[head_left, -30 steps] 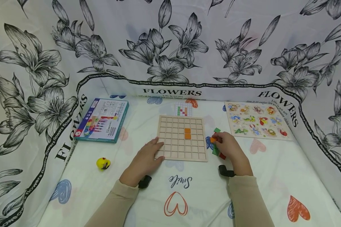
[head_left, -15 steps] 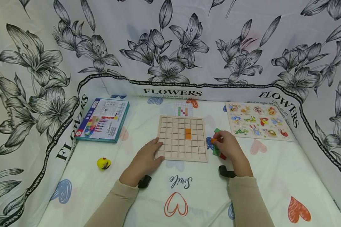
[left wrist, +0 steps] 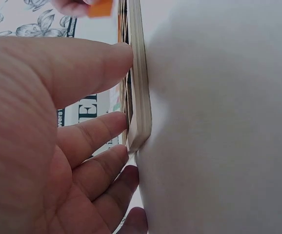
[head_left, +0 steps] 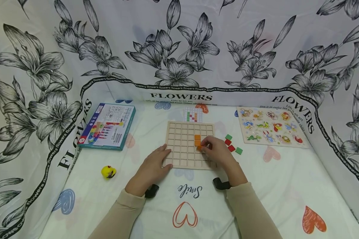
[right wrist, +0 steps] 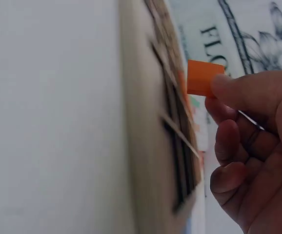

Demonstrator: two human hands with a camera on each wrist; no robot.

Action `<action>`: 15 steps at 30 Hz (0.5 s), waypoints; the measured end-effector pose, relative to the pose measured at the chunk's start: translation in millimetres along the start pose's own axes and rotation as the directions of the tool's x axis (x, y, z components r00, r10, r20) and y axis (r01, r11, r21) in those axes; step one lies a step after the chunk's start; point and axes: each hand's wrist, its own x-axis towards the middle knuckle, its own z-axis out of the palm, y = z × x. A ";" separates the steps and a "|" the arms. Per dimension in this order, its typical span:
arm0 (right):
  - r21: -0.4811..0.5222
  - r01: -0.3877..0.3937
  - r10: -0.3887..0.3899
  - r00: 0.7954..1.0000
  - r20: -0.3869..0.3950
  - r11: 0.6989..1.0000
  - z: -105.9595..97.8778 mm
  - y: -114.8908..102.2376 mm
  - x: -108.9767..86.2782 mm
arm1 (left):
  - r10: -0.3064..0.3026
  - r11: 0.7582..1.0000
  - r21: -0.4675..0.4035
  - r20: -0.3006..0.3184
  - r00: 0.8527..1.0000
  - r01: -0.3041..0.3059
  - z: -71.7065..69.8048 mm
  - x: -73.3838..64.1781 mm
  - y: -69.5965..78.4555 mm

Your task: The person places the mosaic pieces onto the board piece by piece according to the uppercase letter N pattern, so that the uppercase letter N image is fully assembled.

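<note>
Head view shows an orange tile [head_left: 199, 148] pinched in the right hand [head_left: 217, 151] over the wooden grid board [head_left: 180, 146], tilted just nearer the person than two orange tiles [head_left: 197, 140] that sit one behind the other in their cells. The step in hand looks like placing a third orange tile in that column. The next move probably calls for lining it up with the cell, lowering it flat and letting go; whether it touches the board yet, I cannot tell. In the right wrist view, the thumb and a finger hold the tile by its edge, the other fingers curled beneath. The left hand [head_left: 155, 166] holds no tile; its fingers lie loosely spread against the board's near left corner, apparently steadying it. Four loose red and green tiles [head_left: 231, 148] lie right of the board, and a pattern card [head_left: 192, 115] lies just behind it
</note>
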 end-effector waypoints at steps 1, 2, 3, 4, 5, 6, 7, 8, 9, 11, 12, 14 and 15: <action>-0.004 0.000 0.000 1.000 0.005 1.000 3.7 -1.5 2.0 | -0.004 1.000 0.002 0.003 1.000 0.004 0.1 0.6 -0.2; -0.007 -0.001 0.001 1.000 0.005 1.000 6.7 -2.6 3.6 | -0.008 1.000 0.002 0.006 1.000 0.008 0.4 1.1 -0.5; -0.007 -0.001 0.001 1.000 0.002 1.000 9.0 -3.2 4.9 | -0.009 1.000 0.001 0.006 1.000 0.009 0.3 1.2 -0.4; -0.012 -0.005 0.005 1.000 -0.003 1.000 10.7 -3.4 5.9 | -0.009 1.000 0.001 0.006 1.000 0.009 0.3 1.2 -0.3; -0.013 -0.008 0.008 1.000 -0.007 1.000 12.0 -3.4 6.7 | -0.009 1.000 -0.002 0.005 1.000 0.009 0.1 1.1 -0.1; -0.018 -0.010 0.010 1.000 -0.008 1.000 12.7 -3.3 7.3 | -0.009 1.000 -0.002 0.006 1.000 0.009 0.0 0.9 0.0; -0.017 -0.012 0.012 1.000 -0.006 1.000 13.0 -3.3 7.7 | -0.011 1.000 -0.003 0.007 1.000 0.011 -0.2 0.7 0.1; -0.015 -0.017 0.017 1.000 -0.003 1.000 13.3 -3.3 7.8 | -0.012 1.000 -0.003 0.007 1.000 0.012 -0.4 0.4 0.2; -0.017 -0.019 0.019 1.000 0.003 1.000 13.4 -3.0 8.0 | -0.012 1.000 -0.002 0.007 1.000 0.012 -0.7 -0.2 0.6; -0.018 -0.027 0.027 1.000 0.013 0.999 13.4 -2.6 7.9 | -0.009 1.000 -0.003 0.003 1.000 0.009 -0.6 -0.8 0.8; -0.016 -0.029 0.030 0.999 0.016 0.999 13.2 -2.9 7.4 | -0.007 1.000 -0.002 0.001 1.000 0.007 -0.7 -0.9 1.1; -0.016 -0.032 0.033 0.999 0.019 0.999 13.0 -3.2 6.9 | -0.002 1.000 0.000 -0.006 1.000 0.002 -0.5 -1.0 1.4; -0.016 -0.033 0.033 0.999 0.022 0.999 12.8 -3.6 6.6 | 0.000 1.000 0.000 -0.009 1.000 0.000 -0.5 -1.0 1.5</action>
